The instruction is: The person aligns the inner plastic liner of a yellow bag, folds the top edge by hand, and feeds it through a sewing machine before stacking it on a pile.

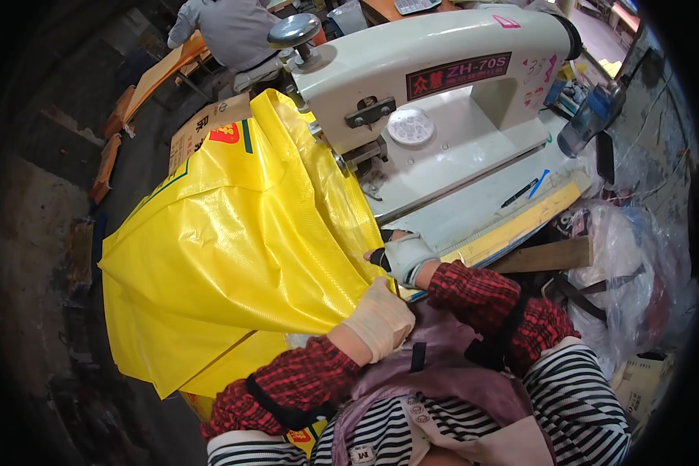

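A big glossy yellow woven plastic sack [233,241] drapes over the left side of the sewing machine [435,58]. Its open edge runs from beneath the machine's head down toward me. My left hand [379,320], in a pale glove, is closed on the near corner of that edge. Just beyond it, my right hand [408,255] pinches the same edge; its glove is pale, with dark coverings on the fingers. The upper part of the edge lies beside the needle area [361,159], where the machine's head hides how the sack sits.
On the machine table [489,206] lie a black pen [519,193] and a blue stick-like tool [539,184]. A bottle [590,120] stands at its far right. Clear plastic bags [617,256] bunch up by a wooden bar [547,255]. Another person [225,31] sits at the far left.
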Demonstrator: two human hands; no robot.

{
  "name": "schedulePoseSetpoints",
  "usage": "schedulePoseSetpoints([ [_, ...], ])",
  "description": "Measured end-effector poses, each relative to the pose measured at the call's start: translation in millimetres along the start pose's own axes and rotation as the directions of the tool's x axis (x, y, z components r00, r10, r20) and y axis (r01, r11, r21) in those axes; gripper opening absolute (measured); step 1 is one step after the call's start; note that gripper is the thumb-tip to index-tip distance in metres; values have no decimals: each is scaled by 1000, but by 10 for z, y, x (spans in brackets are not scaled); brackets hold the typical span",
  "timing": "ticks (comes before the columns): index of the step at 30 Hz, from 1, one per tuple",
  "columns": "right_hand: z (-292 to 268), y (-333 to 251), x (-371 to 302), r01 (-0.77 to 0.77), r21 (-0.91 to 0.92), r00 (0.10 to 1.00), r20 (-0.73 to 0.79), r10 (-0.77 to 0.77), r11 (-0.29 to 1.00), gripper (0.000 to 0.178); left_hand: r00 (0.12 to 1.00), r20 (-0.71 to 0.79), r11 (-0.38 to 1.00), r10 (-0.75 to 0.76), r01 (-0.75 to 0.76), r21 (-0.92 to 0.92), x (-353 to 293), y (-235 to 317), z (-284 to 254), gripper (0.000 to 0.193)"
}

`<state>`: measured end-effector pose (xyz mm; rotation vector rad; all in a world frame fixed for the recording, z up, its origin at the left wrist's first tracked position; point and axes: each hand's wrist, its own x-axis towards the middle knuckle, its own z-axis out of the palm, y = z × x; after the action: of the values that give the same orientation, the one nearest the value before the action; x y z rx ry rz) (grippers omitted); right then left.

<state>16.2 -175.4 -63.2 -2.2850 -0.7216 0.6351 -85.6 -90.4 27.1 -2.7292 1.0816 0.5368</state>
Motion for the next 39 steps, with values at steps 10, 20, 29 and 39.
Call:
schedulePoseSetpoints([
  [10,-181,-57,370,-98,-163,990,81,112,982,33,965,230,988,-125,143,-61,282,-768,-456,25],
  [20,-119,213,110,-252,840,967,236,95,481,15,924,122,917,-362,377,-130,86,-1436,45,30],
  [29,-445,-1125,317,365,364,930,-186,-317,857,45,952,-16,918,-306,291,-271,-208,-550,7,20],
  [39,-1318,-1172,-269,493,747,862,-490,-132,445,39,-134,312,-120,-941,-728,-675,-2373,-875,495,53],
])
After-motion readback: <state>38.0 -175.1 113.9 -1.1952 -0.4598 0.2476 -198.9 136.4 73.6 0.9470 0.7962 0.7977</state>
